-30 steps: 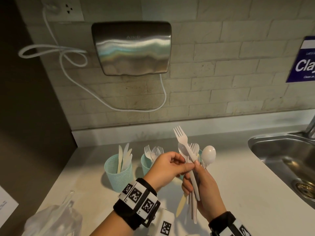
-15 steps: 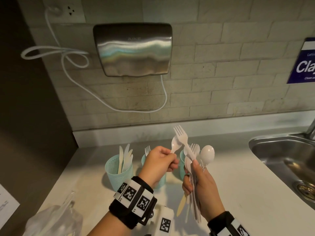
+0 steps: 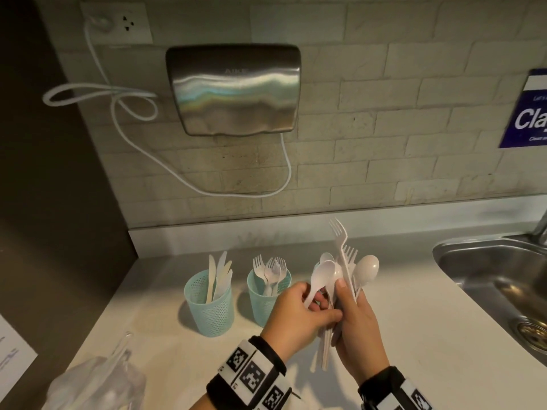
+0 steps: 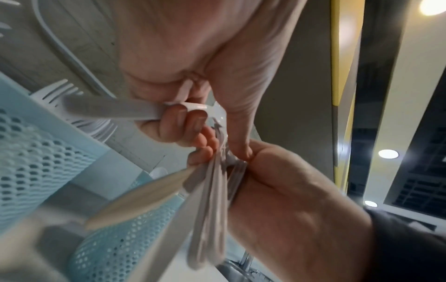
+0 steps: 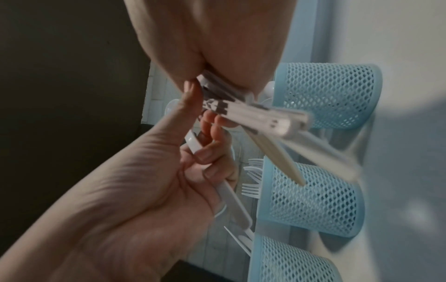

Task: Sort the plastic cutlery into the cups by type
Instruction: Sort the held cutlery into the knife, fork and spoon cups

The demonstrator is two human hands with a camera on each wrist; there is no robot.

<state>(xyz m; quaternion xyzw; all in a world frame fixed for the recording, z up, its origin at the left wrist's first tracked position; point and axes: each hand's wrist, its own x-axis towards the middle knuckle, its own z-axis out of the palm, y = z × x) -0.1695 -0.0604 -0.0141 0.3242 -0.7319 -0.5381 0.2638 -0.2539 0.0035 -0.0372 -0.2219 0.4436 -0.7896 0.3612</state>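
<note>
Three teal mesh cups stand in a row on the counter. The left cup (image 3: 210, 303) holds knives and the middle cup (image 3: 263, 295) holds forks. The third cup (image 5: 330, 95), with spoons in it, is hidden behind my hands in the head view. My right hand (image 3: 355, 318) grips a bundle of mixed white cutlery (image 3: 344, 255) upright, forks and a spoon sticking out on top. My left hand (image 3: 299, 312) holds one white spoon (image 3: 322, 276) by its handle in curled fingers, and its thumb touches the bundle. The left wrist view shows that handle (image 4: 108, 110) in my fingers.
A steel sink (image 3: 488, 279) is set into the counter at the right. A clear plastic bag (image 3: 97, 383) lies at the near left, a paper sheet (image 3: 11, 353) beside it. A hand dryer (image 3: 233, 87) and its cable hang on the tiled wall.
My left hand pulled a spoon out of the bundle to the left, then came back to the bundle with the spoon still in it. The right hand stayed in place.
</note>
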